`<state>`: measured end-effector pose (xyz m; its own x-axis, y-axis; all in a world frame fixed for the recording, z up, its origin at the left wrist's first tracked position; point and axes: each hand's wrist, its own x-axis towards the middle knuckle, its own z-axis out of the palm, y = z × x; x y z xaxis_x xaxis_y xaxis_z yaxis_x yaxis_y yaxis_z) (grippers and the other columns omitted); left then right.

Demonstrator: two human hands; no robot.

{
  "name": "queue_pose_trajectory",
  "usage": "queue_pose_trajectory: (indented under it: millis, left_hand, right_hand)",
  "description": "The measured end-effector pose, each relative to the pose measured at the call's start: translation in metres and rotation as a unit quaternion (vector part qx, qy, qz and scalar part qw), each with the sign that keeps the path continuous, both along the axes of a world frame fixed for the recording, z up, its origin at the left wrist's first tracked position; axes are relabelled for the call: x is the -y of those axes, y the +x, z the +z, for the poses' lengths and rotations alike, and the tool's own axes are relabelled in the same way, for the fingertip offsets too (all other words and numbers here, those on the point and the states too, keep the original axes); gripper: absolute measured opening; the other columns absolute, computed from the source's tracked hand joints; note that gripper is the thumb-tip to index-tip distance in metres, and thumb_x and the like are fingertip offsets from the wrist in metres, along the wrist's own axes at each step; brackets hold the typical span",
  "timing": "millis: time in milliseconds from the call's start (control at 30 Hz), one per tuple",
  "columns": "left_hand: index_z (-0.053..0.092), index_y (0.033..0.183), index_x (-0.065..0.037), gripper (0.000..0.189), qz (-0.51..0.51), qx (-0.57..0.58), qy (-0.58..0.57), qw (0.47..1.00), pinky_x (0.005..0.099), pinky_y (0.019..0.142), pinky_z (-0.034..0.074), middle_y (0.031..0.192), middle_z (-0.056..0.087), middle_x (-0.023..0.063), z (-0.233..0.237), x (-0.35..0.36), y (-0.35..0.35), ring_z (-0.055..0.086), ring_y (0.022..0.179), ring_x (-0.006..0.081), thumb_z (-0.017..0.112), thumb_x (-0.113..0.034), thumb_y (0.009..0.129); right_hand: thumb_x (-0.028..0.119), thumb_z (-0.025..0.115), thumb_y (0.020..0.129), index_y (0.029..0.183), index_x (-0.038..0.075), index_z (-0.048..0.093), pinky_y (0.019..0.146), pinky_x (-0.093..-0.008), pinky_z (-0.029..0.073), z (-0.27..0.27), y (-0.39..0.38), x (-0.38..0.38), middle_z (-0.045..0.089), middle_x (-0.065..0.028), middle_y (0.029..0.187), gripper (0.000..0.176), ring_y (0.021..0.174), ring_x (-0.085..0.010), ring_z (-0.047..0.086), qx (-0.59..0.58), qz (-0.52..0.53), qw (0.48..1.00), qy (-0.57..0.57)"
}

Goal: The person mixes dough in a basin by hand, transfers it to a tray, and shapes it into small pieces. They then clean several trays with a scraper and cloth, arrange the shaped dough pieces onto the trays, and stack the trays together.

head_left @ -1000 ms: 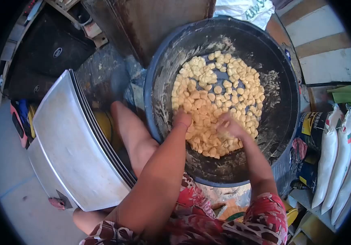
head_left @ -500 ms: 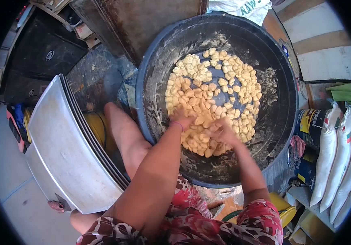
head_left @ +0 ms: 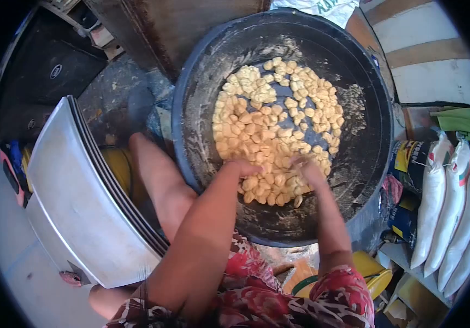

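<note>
A wide dark round tub (head_left: 363, 169) holds many small tan lumps, which look like dough (head_left: 254, 134), piled mostly on its left and near side. My left hand (head_left: 241, 167) rests in the near-left part of the pile, its fingers partly hidden among the lumps. To its right, my right hand (head_left: 307, 168) touches the lumps near the pile's right side, blurred by motion. The two hands are a short distance apart. Whether either one grips a lump cannot be made out. Dark tub bottom shows between the lumps at the upper middle.
Stacked metal trays (head_left: 90, 202) lean at the left beside my leg (head_left: 161, 175). Long white filled bags (head_left: 430, 202) stand at the right, under a green cloth (head_left: 464, 123). A yellow container (head_left: 370, 273) sits below the tub. Brown panels (head_left: 191, 33) stand behind it.
The view has shifted slightly, so the tub sits a little further left and up. My hands have moved among the lumps, and some lumps at the near edge lie differently.
</note>
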<state>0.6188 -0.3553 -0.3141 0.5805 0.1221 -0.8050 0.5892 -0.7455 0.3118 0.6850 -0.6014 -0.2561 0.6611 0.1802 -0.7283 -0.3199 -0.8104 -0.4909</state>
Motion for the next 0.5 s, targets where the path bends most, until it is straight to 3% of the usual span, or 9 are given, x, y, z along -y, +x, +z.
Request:
queue_pose_trajectory:
  millis: [33,67,133,233,267,300,367,433,500]
  left_hand:
    - [0.037,0.142,-0.004,0.091,-0.102,-0.088,-0.117,0.984,0.0416,0.093,0.047,0.134,0.049,0.0244,0.001,0.002,0.001,0.058,0.112,0.0355,0.069,-0.052,0.072]
    - [0.037,0.142,-0.004,0.091,-0.103,-0.088,-0.113,0.984,0.0416,0.093,0.047,0.134,0.049,0.0244,0.018,0.002,0.004,0.058,0.112,0.0355,0.069,-0.052,0.072]
    - [0.045,0.135,-0.003,0.079,0.006,-0.226,-0.234,0.946,0.0377,0.084,0.05,0.107,0.067,0.017,0.066,-0.008,0.023,0.064,0.097,0.0355,0.065,-0.054,0.077]
    - [0.049,0.131,-0.003,0.076,0.037,-0.037,-0.098,0.994,0.0389,0.083,0.051,0.105,0.067,0.0179,0.016,0.0,0.012,0.064,0.096,0.0347,0.065,-0.054,0.077]
    - [0.052,0.129,-0.006,0.065,0.101,-0.049,-0.101,0.988,0.043,0.096,0.044,0.136,0.051,0.0111,0.008,0.001,0.015,0.057,0.112,0.0321,0.058,-0.05,0.081]
    - [0.052,0.129,-0.006,0.065,0.105,-0.049,-0.11,0.987,0.043,0.096,0.044,0.136,0.051,0.0111,0.016,0.0,0.016,0.057,0.112,0.0321,0.058,-0.05,0.081]
    - [0.051,0.131,-0.007,0.066,0.185,0.023,0.037,0.982,0.0421,0.104,0.037,0.143,0.043,0.012,0.041,-0.001,0.013,0.044,0.128,0.031,0.056,-0.051,0.082]
    - [0.049,0.132,-0.005,0.074,0.225,-0.012,0.015,0.974,0.0383,0.109,0.03,0.145,0.039,0.0146,-0.003,0.015,0.002,0.034,0.135,0.029,0.057,-0.058,0.08]
    - [0.048,0.131,-0.001,0.084,-0.13,-0.074,-0.139,0.979,0.04,0.105,0.035,0.139,0.045,0.0187,-0.024,0.01,0.002,0.044,0.126,0.0308,0.061,-0.064,0.076]
  right_hand:
    - [0.046,0.062,0.085,0.123,0.005,0.057,0.085,-0.039,0.048,0.015,0.025,0.004,0.065,-0.0187,0.105,0.056,0.099,-0.0277,0.062,0.094,-0.056,0.989,-0.096]
    - [0.054,0.06,0.083,0.129,0.003,0.05,0.085,-0.0409,0.048,-0.033,0.042,0.046,0.063,-0.0195,0.112,0.069,0.101,-0.0303,0.062,0.271,0.027,0.941,-0.202]
    - [0.063,0.056,0.081,0.144,0.006,0.029,0.1,-0.0479,0.038,-0.135,0.042,0.112,0.031,-0.0296,0.144,0.089,0.125,-0.0441,0.042,0.274,-0.12,0.941,-0.158]
    - [0.064,0.053,0.082,0.147,0.009,0.024,0.105,-0.0508,0.032,-0.086,0.015,0.039,0.022,-0.0332,0.146,0.09,0.128,-0.0507,0.034,0.1,-0.117,0.944,-0.293]
    - [0.063,0.053,0.083,0.146,0.01,0.027,0.105,-0.0494,0.032,-0.069,0.006,0.026,0.025,-0.0335,0.145,0.086,0.129,-0.0493,0.034,0.092,-0.076,0.953,-0.278]
    - [0.062,0.052,0.084,0.145,0.011,0.03,0.106,-0.048,0.032,-0.052,-0.007,0.017,0.027,-0.0339,0.144,0.083,0.13,-0.0479,0.034,0.08,-0.032,0.96,-0.268]
    - [0.052,0.057,0.085,0.14,0.011,0.04,0.107,-0.0444,0.032,-0.009,-0.026,0.001,0.038,-0.0304,0.139,0.071,0.13,-0.0434,0.037,0.044,0.149,0.966,-0.206]
    - [0.038,0.065,0.085,0.134,0.01,0.048,0.105,-0.0412,0.035,0.016,-0.05,-0.002,0.048,-0.025,0.133,0.059,0.13,-0.0346,0.041,-0.033,0.267,0.963,-0.009]
    - [0.023,0.069,0.083,0.123,0.01,0.056,0.086,-0.0373,0.048,0.051,-0.019,-0.013,0.065,-0.0143,0.106,0.045,0.103,-0.0208,0.06,-0.112,0.163,0.978,0.068]
